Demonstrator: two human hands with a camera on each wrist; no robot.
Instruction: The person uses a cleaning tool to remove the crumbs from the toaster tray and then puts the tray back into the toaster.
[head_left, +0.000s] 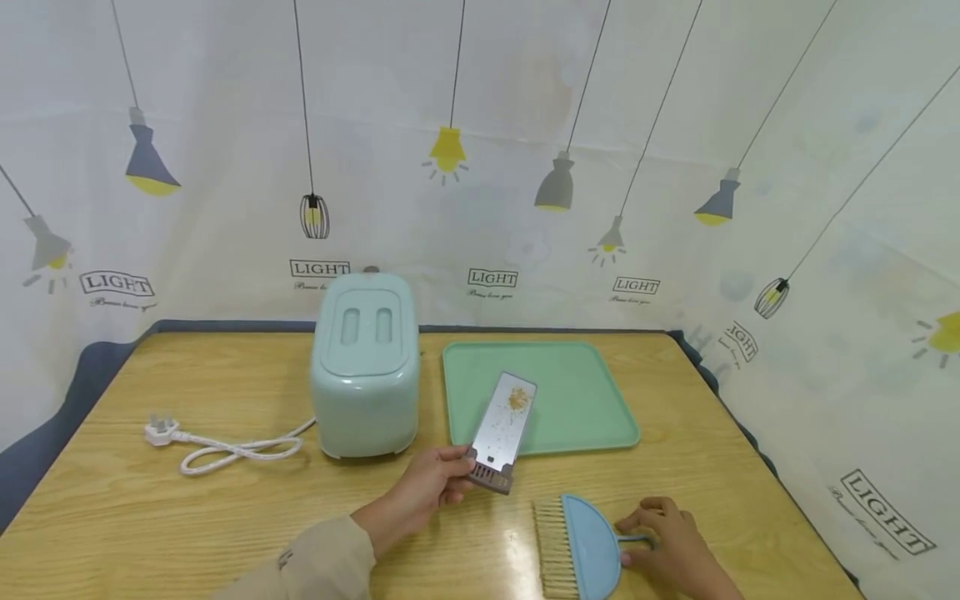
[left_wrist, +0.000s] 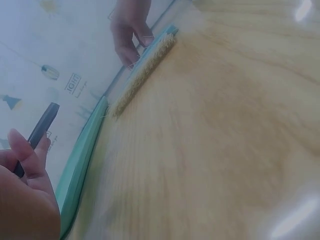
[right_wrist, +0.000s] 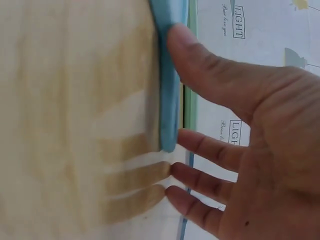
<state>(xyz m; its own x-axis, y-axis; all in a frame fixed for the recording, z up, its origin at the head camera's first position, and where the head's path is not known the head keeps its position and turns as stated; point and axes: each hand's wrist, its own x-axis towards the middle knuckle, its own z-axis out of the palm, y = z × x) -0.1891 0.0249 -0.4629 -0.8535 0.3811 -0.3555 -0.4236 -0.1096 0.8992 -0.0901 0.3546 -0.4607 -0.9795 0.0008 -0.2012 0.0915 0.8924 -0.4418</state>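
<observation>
My left hand (head_left: 427, 487) pinches the dark slotted end of a toaster crumb tray (head_left: 504, 421). The metal tray is tilted, with brown crumbs (head_left: 518, 400) towards its far end, above the near left part of a green serving tray (head_left: 577, 392). In the left wrist view, the crumb tray shows edge-on as a dark strip between thumb and fingers. Near the front of the table lies a blue brush (head_left: 594, 546) with pale bristles facing left. My right hand (head_left: 671, 542) is at its handle, thumb and fingers spread around it; the right wrist view shows the thumb against the handle (right_wrist: 169, 100).
A pale blue toaster (head_left: 365, 367) with its lid on stands behind and left of my left hand. Its white cord and plug (head_left: 161, 431) lie on the wooden table (head_left: 247, 525) to the left. A lamp-printed cloth (head_left: 487, 225) hangs along the back and right.
</observation>
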